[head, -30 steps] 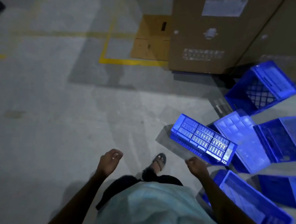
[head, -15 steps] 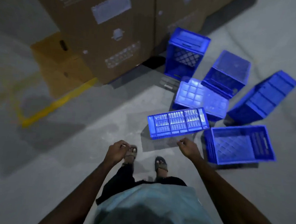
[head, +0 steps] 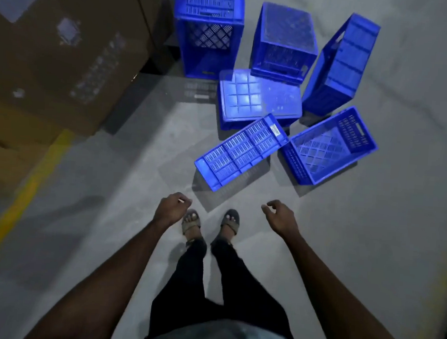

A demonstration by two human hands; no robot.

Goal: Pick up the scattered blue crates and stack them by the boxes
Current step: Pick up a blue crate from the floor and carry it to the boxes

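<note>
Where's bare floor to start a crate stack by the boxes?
Bare floor lies between the cardboard boxes and the nearest tipped crate, running down past the yellow line. More lies right of the upright open crate. The crate cluster itself is crowded.

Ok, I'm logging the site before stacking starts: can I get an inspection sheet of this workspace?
Surface: grey concrete floor, yellow line at left.
Job's things: six blue crates scattered, none stacked; nearest crate tipped over, open crate upright beside it, overturned crate behind.
Clutter: nothing seen.
Grippers: left hand and right hand loosely curled, holding nothing.
Cables: nothing seen.
Surroundings: cardboard boxes at left, by the far crates.
</note>
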